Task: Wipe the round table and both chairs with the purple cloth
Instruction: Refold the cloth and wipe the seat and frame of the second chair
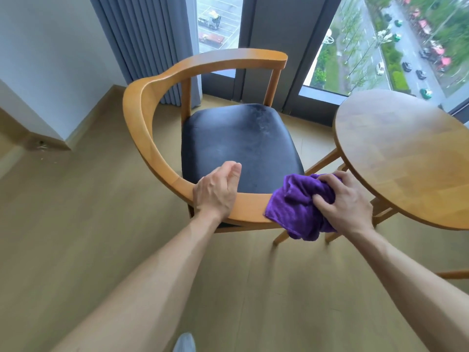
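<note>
A wooden chair (142, 110) with a curved armrest rail and a black padded seat (238, 146) stands in the middle of the view. My left hand (217, 190) grips the near end of the rail, fingers curled over it. My right hand (342, 201) grips the bunched purple cloth (294, 207) and presses it on the end of the same rail, right of my left hand. The round wooden table (406, 158) stands at the right, close to the chair. Only one chair is fully in view.
Grey curtains (152, 44) and tall windows (380, 41) rise behind the chair. A white wall corner with a skirting board (48, 143) juts in at the left. Light wooden floor (88, 212) spreads around the chair. A thin wooden bar (454, 274) shows at the right edge.
</note>
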Action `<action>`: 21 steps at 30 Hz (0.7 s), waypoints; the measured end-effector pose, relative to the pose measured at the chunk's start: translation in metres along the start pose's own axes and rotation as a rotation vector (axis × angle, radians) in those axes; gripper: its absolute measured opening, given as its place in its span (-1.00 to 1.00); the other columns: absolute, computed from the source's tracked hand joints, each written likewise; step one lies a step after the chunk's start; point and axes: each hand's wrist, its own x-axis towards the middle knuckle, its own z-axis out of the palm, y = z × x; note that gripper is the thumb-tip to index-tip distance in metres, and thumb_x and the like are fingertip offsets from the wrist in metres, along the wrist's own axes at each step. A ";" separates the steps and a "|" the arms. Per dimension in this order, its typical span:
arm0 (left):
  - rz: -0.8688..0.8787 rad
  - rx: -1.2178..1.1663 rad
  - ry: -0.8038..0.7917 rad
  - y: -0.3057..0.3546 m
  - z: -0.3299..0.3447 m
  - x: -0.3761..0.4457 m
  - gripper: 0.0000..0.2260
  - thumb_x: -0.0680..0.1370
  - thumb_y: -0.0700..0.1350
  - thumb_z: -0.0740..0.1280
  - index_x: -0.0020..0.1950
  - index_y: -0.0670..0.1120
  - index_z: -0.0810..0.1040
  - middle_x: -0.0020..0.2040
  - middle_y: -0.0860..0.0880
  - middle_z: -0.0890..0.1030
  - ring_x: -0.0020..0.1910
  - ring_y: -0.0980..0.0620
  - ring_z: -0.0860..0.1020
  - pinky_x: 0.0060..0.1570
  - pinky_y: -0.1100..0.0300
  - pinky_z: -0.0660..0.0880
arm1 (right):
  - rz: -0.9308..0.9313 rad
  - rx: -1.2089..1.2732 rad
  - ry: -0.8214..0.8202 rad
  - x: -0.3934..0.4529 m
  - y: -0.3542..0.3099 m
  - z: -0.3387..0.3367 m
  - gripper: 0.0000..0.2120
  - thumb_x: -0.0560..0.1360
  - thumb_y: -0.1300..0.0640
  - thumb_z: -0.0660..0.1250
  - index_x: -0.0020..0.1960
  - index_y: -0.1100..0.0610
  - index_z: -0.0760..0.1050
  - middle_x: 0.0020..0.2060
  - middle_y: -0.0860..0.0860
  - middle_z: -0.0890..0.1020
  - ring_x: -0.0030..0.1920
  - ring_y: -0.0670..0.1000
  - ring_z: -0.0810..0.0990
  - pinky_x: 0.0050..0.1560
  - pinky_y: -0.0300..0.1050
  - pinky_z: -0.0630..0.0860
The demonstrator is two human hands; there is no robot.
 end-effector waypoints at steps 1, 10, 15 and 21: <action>0.004 -0.004 0.001 0.000 0.000 0.000 -0.45 0.63 0.27 -0.12 0.21 0.05 0.56 0.04 0.00 0.68 0.00 -0.10 0.60 -0.12 0.13 0.33 | 0.023 -0.014 0.016 -0.004 -0.012 0.003 -0.63 0.37 -0.17 0.27 0.16 -0.17 0.54 0.14 -0.06 0.50 0.19 0.10 0.46 0.16 0.05 0.47; 0.005 -0.216 -0.072 -0.002 -0.015 0.004 -0.40 0.57 0.31 -0.10 0.23 0.00 0.58 0.07 0.01 0.67 0.11 -0.04 0.59 0.15 0.02 0.47 | -0.093 0.071 0.054 -0.064 -0.163 0.060 -0.49 0.37 -0.31 0.26 0.23 -0.12 0.55 0.27 0.02 0.53 0.26 0.12 0.48 0.46 0.22 0.22; 0.107 -0.006 -0.125 -0.005 -0.012 0.000 -0.46 0.62 0.25 -0.08 0.19 0.01 0.59 0.06 -0.02 0.67 0.08 -0.12 0.59 0.08 -0.02 0.47 | -0.269 0.058 0.002 -0.049 -0.102 0.041 -0.53 0.48 -0.28 0.24 0.32 -0.15 0.51 0.28 -0.02 0.52 0.26 0.09 0.49 0.45 0.22 0.23; 0.196 0.584 -0.290 0.005 0.006 -0.003 -0.39 0.61 0.20 -0.25 0.04 0.06 0.58 -0.06 0.03 0.70 -0.05 -0.10 0.63 -0.01 0.01 0.44 | -0.242 0.019 -0.064 -0.006 -0.002 0.004 -0.59 0.47 -0.21 0.23 0.27 -0.12 0.54 0.20 -0.05 0.53 0.19 0.07 0.48 0.36 0.05 0.31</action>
